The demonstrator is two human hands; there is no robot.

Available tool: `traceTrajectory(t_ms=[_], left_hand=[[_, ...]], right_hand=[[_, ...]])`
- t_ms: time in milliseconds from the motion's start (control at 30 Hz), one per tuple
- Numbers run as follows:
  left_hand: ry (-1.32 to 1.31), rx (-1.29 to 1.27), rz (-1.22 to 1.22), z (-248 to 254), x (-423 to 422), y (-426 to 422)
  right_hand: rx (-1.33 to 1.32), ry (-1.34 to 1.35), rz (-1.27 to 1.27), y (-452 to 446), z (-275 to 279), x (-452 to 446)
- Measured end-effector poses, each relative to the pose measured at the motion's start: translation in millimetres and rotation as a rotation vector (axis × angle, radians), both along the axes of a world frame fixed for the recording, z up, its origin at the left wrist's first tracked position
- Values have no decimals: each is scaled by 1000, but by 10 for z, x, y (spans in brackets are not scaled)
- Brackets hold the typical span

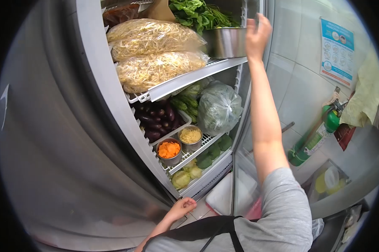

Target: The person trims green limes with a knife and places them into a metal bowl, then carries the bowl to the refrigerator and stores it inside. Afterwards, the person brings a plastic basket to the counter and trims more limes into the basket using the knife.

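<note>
My right hand (pixel 258 38) is raised at the upper right of the fridge opening, thumb and fingers apart, with nothing visible in it. Just left of it, a steel pot (pixel 226 43) stands on the upper shelf, with leafy greens (pixel 198 13) beside and above its rim. Whether my fingertips touch the pot or the door frame I cannot tell. My left hand (pixel 185 206) hangs low before the fridge's base, its fingers loosely curled together around nothing I can see. Two large clear bags of bean sprouts (pixel 156 40) lie stacked on the upper shelf.
Below are eggplants (pixel 156 119), steel tubs of sliced carrots (pixel 169 150) and pale shreds (pixel 190 135), and a bagged green vegetable (pixel 219 105). The glass door (pixel 244 176) stands open at right. A green cylinder (pixel 301 155) leans by the tiled wall.
</note>
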State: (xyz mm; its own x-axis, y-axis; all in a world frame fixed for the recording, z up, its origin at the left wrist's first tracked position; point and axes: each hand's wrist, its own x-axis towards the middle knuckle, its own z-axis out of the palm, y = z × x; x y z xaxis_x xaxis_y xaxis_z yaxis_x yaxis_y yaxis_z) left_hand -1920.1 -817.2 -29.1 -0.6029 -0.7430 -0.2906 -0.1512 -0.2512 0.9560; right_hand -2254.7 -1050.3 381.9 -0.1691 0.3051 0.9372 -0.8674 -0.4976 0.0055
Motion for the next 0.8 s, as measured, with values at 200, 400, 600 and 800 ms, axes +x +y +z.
traceTrajectory(t_ms=[200,400,600,800], left_hand=[[-2,129,-65,-100,385,302],[-42,108,-209,-127,930,670],[-21,204,-122,-466,1856,1027],[-234,212,4,-1068,2645,1655]], right_hand=[[-405,74,115,2520,-742,995],[-238,-88,-1008,4270,-1439,809],[466,-199,488,4228,-1527,570],[416,-242,386,3930,-1594,1146]])
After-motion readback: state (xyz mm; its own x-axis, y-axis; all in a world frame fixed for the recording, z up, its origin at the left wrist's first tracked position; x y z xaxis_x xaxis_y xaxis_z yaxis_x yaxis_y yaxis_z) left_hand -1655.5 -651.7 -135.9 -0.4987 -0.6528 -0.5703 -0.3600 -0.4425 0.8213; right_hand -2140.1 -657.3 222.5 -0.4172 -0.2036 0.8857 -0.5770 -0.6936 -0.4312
